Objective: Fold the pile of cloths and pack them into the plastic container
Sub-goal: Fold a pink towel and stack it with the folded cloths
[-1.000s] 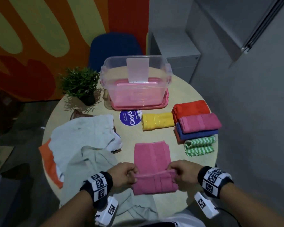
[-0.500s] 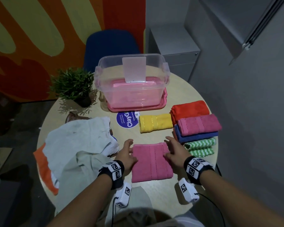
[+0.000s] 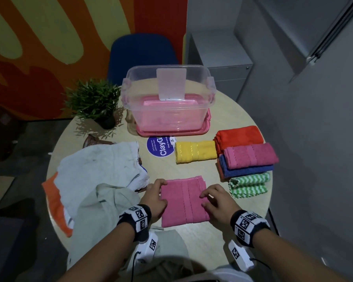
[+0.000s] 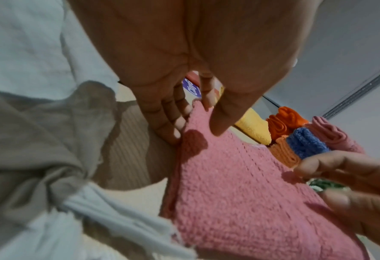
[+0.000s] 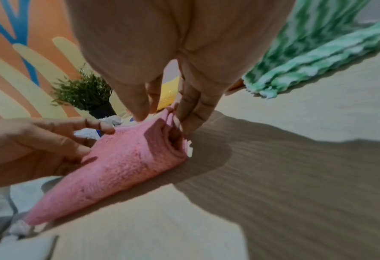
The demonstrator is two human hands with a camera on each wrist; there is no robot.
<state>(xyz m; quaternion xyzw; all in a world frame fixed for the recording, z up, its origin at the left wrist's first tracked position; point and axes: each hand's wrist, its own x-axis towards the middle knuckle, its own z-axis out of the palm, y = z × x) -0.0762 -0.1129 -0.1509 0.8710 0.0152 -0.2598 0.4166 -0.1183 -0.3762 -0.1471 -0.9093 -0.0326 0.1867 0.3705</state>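
A pink cloth (image 3: 183,202) lies folded into a flat rectangle at the near middle of the round table (image 3: 194,239). My left hand (image 3: 160,185) lies along its left edge, fingers straight against the far left corner and thumb held just above the cloth (image 4: 240,193). My right hand (image 3: 205,199) sits over the right edge. In the right wrist view its fingers (image 5: 184,121) touch the folded far right corner (image 5: 129,158) and the thumb rests on top. The clear plastic container (image 3: 130,94) stands open at the back on a pink lid.
Folded cloths lie at the right: yellow (image 3: 196,151), orange (image 3: 238,135), pink (image 3: 251,155), blue (image 3: 245,169), green-striped (image 3: 249,184). A loose pile of white, grey and orange cloths (image 3: 98,169) covers the left. A potted plant (image 3: 92,98) and a blue chair (image 3: 141,53) stand behind.
Both hands carried the near edge of the pink cloth away from me and laid it over the far half. They have since let go and drawn back slightly along its sides.
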